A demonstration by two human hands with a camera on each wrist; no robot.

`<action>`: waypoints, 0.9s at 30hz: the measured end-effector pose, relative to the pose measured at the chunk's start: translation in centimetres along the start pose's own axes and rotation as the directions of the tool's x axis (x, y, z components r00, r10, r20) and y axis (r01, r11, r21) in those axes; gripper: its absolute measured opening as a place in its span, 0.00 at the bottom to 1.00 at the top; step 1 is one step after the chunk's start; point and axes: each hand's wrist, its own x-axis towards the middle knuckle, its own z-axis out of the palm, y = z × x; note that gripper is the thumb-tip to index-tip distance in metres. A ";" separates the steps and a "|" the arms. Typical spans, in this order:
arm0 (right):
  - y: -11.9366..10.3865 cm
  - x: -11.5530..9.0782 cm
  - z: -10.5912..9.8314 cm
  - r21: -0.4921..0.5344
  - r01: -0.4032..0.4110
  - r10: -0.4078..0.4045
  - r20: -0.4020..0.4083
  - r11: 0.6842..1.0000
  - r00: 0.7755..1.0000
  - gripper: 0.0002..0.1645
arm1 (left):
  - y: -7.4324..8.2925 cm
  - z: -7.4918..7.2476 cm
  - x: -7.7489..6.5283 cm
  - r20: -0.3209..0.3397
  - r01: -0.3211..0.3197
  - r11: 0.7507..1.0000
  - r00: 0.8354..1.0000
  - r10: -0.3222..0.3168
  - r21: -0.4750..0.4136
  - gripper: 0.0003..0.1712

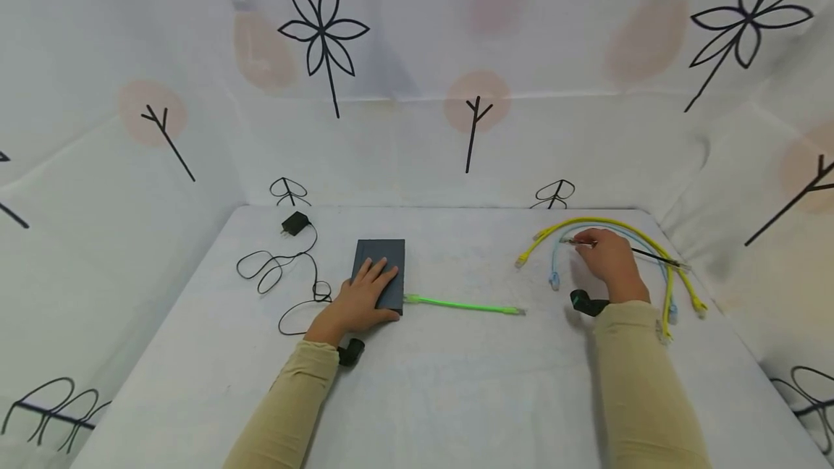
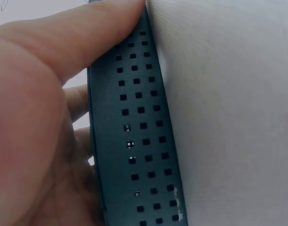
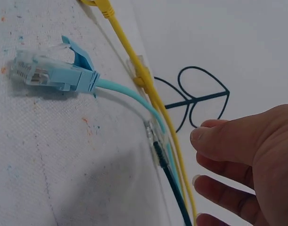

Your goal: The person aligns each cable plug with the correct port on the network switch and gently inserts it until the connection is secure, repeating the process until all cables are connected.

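My left hand (image 1: 360, 300) rests with spread fingers on a dark grey network switch (image 1: 381, 246). In the left wrist view its thumb (image 2: 82, 35) lies along the side with rows of square vent holes (image 2: 141, 110). A short green Ethernet cable (image 1: 462, 304) runs from the switch's right side, its far clear plug lying on the table. At the right, my right hand (image 1: 609, 255) reaches over a black Ethernet cable (image 1: 651, 255). The right wrist view shows thumb and fingers (image 3: 224, 141) apart, beside the black cable's clear plug (image 3: 151, 136). Light blue (image 3: 70, 75) and yellow cables (image 3: 129, 54) lie alongside.
A black power adapter (image 1: 296, 223) with a thin looped cord (image 1: 280, 260) lies left of the switch. Yellow cables (image 1: 625, 225) arc round the back right of the white table (image 1: 469, 382). Patterned white cloth walls (image 1: 404, 150) stand at the back and sides.
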 end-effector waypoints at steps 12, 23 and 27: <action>0.7 1.5 0.1 -0.021 0.014 -0.013 0.037 1.000 0.999 0.20 | 0.3 -0.4 -0.1 0.016 0.006 1.000 1.000 -0.005 -0.008 0.51; 1.1 2.4 0.0 -0.057 0.028 -0.024 0.078 0.998 0.997 0.22 | 0.3 -0.2 0.0 0.013 0.014 1.000 1.000 -0.014 0.005 0.51; 1.4 2.7 0.2 -0.086 0.033 -0.026 0.086 0.996 0.996 0.23 | 0.4 -0.4 -0.1 0.012 0.013 1.000 1.000 -0.012 -0.001 0.51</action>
